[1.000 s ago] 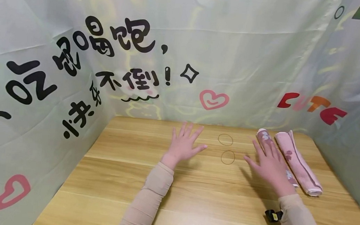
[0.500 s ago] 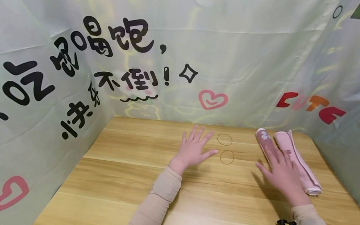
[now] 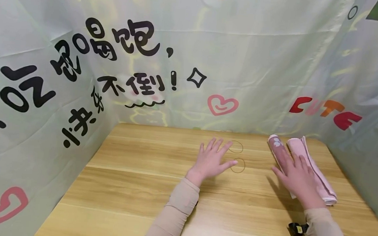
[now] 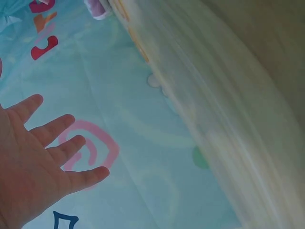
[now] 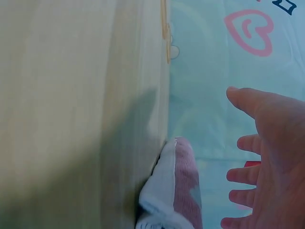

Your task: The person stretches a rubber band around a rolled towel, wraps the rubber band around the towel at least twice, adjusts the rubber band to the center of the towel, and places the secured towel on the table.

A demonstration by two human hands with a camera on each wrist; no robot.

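Note:
Fingers spread, my left hand [image 3: 210, 161] hovers over the middle of the table, its fingertips overlapping two thin brown loops in the head view. The far loop [image 3: 243, 147] and the near loop [image 3: 245, 166] look like rubber bands. My right hand [image 3: 298, 177] is held with fingers extended above two rolled towels. It hides much of the mauve towel [image 3: 276, 144], which has pale flowers, and part of the pink towel [image 3: 316, 174]. In the right wrist view the hand [image 5: 271, 162] is apart from the mauve roll [image 5: 186, 176]. Neither hand holds anything.
The wood-grain table [image 3: 120, 201] ends at a printed cloth backdrop [image 3: 262, 64] behind and at both sides. A black wrist device [image 3: 297, 229] shows at the right sleeve [image 3: 326, 230].
My left hand has moved right and slightly nearer, reaching the loops. My right hand has shifted right, farther over the towels, with a slight leftward drift in the last half second.

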